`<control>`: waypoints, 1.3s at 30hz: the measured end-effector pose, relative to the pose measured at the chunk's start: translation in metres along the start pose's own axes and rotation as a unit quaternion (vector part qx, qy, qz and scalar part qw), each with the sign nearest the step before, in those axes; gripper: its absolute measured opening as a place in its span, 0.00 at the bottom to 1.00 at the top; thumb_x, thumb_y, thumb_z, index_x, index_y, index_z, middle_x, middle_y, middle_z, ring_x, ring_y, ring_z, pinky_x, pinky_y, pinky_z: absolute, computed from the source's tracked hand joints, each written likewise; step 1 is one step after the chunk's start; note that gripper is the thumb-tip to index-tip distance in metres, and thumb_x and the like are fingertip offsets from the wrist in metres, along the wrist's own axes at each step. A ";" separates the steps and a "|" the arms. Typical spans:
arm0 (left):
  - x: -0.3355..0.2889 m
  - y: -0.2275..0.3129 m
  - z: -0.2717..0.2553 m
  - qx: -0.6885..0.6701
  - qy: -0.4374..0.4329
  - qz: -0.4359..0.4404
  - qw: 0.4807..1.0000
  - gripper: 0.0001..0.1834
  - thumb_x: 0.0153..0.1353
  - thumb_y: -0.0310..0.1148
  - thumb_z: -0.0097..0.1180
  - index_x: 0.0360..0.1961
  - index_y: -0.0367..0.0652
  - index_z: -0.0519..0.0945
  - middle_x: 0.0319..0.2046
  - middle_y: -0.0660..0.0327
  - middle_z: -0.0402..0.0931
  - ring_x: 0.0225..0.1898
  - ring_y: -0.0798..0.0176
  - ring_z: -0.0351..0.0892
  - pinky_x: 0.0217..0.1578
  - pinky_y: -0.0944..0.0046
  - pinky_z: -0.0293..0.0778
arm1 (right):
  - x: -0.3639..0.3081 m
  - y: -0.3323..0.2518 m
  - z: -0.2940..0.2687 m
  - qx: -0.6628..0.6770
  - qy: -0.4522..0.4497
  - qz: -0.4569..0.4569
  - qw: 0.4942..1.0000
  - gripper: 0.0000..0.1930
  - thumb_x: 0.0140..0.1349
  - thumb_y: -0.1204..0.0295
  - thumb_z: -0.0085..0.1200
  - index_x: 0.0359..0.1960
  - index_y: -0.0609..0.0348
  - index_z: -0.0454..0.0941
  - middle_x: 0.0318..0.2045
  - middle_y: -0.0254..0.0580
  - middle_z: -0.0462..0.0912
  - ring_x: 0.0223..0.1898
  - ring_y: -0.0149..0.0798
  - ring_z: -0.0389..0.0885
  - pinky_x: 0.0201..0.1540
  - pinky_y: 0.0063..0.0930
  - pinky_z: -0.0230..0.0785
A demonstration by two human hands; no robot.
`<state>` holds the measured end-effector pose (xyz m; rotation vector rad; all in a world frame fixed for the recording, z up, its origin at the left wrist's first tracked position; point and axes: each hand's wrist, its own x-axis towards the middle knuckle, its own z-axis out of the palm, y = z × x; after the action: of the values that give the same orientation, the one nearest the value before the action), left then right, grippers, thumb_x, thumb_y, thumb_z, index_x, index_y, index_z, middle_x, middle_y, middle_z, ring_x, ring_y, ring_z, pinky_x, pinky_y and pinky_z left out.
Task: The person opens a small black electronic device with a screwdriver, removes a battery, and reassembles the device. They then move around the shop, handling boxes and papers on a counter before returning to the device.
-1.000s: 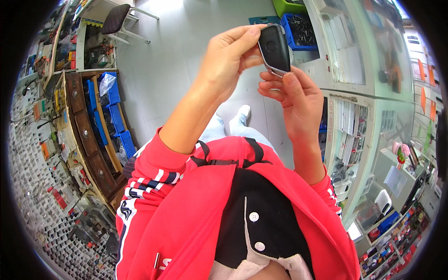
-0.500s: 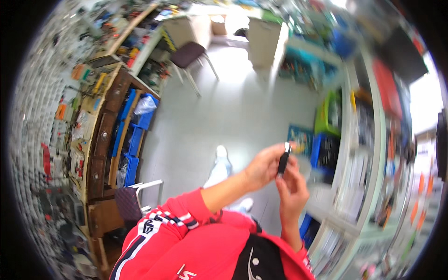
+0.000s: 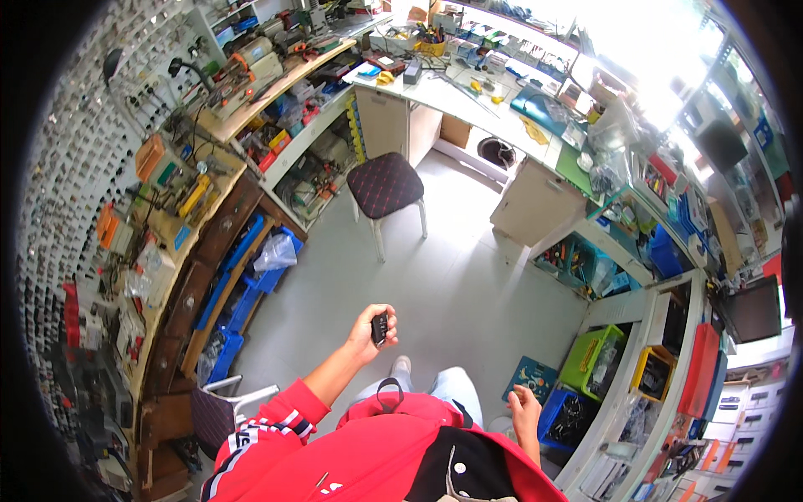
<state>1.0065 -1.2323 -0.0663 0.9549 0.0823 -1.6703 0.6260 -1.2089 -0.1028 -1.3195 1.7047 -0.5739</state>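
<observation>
A small black car key fob [image 3: 380,329] with buttons on its face is gripped in my left hand [image 3: 365,335]. That hand is held out in front of me, over the grey floor, with its fingers wrapped round the fob. Well apart from it, at the lower right, my right hand [image 3: 525,412] hangs beside my body with fingers loosely bent and nothing visible in them. It is nearest to a blue bin [image 3: 552,418] of dark items.
A dark padded chair [image 3: 386,186] stands ahead, before a cluttered white workbench [image 3: 468,105]. On the left runs a wooden bench with drawers [image 3: 188,301] and blue bins [image 3: 224,356]. Shelves at right hold a green bin [image 3: 595,360] and a yellow bin [image 3: 652,374]. Another chair [image 3: 213,414] is at lower left.
My hands were together at the right around the black fob. They have parted: the left has carried it leftward, and the right has dropped lower. The view has shifted to show more workbench.
</observation>
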 end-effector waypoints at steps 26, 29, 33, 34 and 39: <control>0.611 0.554 0.303 0.422 0.140 0.430 0.786 0.25 0.52 0.41 0.60 0.46 0.34 0.75 0.19 0.63 0.74 0.15 0.73 0.68 0.17 0.72 0.64 | 0.593 -0.290 -0.010 0.020 0.039 -0.049 0.998 0.12 0.59 0.77 0.50 0.44 0.65 0.74 0.29 0.39 0.79 0.29 0.28 0.76 0.33 0.22 0.71; 0.729 0.628 0.338 0.573 0.269 0.394 0.667 0.34 0.44 0.49 0.62 0.49 0.38 0.74 0.40 0.48 0.77 0.40 0.52 0.79 0.40 0.57 0.72 | 0.606 -0.294 0.018 0.019 0.079 0.075 0.994 0.12 0.58 0.78 0.50 0.44 0.66 0.74 0.30 0.39 0.78 0.29 0.28 0.76 0.32 0.22 0.71; 0.827 0.668 0.357 0.652 0.302 0.269 0.641 0.28 0.46 0.50 0.61 0.44 0.41 0.77 0.45 0.48 0.75 0.47 0.47 0.74 0.45 0.54 0.70 | 0.629 -0.330 0.056 0.086 0.084 0.116 0.986 0.14 0.59 0.77 0.51 0.47 0.67 0.72 0.30 0.39 0.77 0.29 0.29 0.76 0.33 0.21 0.71; 0.842 0.667 0.360 0.668 0.315 0.244 0.629 0.28 0.46 0.50 0.61 0.43 0.41 0.77 0.44 0.48 0.75 0.46 0.47 0.75 0.45 0.54 0.71 | 0.633 -0.341 0.062 0.085 0.082 0.122 0.985 0.15 0.59 0.77 0.51 0.47 0.67 0.72 0.30 0.39 0.77 0.29 0.28 0.76 0.33 0.21 0.71; 0.867 0.652 0.360 0.663 0.354 0.296 0.590 0.15 0.52 0.45 0.58 0.34 0.47 0.82 0.38 0.51 0.79 0.41 0.46 0.77 0.42 0.52 0.72 | 0.659 -0.381 0.078 0.081 0.080 0.158 0.981 0.14 0.59 0.76 0.51 0.46 0.68 0.73 0.29 0.39 0.77 0.29 0.28 0.75 0.33 0.20 0.70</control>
<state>1.3471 -2.3232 -0.0934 2.3798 -0.9985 -0.3513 0.8608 -1.9370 -0.0792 -0.8835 1.9074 -0.6300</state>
